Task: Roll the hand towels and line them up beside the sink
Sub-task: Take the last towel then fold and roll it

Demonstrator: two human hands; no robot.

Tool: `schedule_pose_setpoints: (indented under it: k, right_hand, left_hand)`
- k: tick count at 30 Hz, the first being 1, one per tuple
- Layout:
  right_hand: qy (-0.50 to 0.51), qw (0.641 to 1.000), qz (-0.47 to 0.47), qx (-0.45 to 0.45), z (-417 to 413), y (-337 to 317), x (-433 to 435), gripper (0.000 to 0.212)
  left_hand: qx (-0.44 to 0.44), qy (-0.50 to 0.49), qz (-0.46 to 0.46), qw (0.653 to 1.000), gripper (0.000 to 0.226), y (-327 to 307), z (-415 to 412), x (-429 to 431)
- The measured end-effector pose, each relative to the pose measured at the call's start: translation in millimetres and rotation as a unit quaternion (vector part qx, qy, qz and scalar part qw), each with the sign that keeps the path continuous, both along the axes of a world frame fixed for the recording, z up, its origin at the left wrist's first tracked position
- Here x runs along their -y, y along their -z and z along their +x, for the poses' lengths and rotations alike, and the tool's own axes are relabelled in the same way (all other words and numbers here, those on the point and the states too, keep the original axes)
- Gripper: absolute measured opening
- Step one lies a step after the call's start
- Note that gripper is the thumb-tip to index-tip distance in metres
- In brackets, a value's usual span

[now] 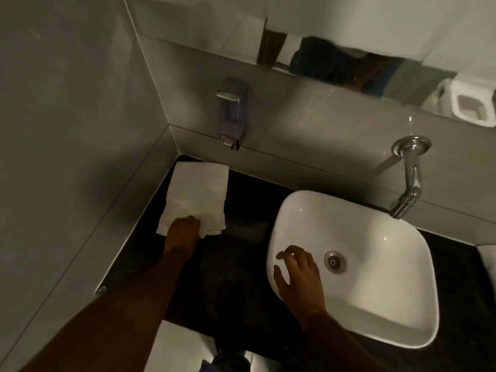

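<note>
Head view: the left hand (185, 228) curls round the near edge of the flat towel (197, 189), which lies far left on the dark counter (241, 253), probably to start rolling. A soap dispenser (230, 114) hangs above it. To the right, the right hand (298, 272) hovers with loose fingers, holding nothing, over the sink (375, 328), leaving the counter between free.

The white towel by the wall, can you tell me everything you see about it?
The white towel looks like soft, slightly rumpled cloth, folded into a long rectangle. It lies flat, not rolled, on the dark counter, in the corner against the grey wall, left of the sink and apart from it. The left hand grips its near edge, where the layers bunch up.
</note>
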State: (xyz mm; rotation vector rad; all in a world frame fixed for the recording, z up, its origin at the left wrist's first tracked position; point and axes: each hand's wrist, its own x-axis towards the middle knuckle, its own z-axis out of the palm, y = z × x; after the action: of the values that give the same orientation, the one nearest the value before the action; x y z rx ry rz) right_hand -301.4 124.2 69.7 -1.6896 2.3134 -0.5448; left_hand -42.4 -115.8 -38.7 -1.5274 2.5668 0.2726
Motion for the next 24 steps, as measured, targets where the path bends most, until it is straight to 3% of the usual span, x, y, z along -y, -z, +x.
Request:
schedule_pose_setpoints:
  k: [8, 11, 14, 18, 21, 24]
  right_hand:
    - [-0.071, 0.996, -0.032, 0.046, 38, 7, 26, 0.017]
    - [-0.131, 0.989, 0.023, 0.061, 66, 20, 37, 0.027]
    - [-0.182, 0.976, 0.104, 0.061, 86, 50, 38, 0.05]
    - [-0.237, 0.96, 0.144, 0.05, 93, 94, 22, 0.035]
    - [-0.244, 0.961, 0.122, 0.049, 91, 113, 15, 0.014]
    - [-0.213, 0.967, 0.134, 0.048, 97, 111, 17, 0.015]
  left_hand:
    - [-0.092, -0.028, 0.011, 0.995, 0.004, -2, -10, -39]
    - [-0.183, -0.016, 0.057, 0.981, 0.031, 2, 0, -97]
    - [-0.22, -0.026, 0.131, 0.966, 0.038, -3, 10, -145]
    - [-0.227, -0.043, 0.221, 0.947, 0.035, -13, 15, -165]
    - [-0.185, -0.004, 0.183, 0.965, 0.033, -15, 21, -175]
    - [-0.104, 0.033, 0.119, 0.987, 0.053, -15, 31, -188]
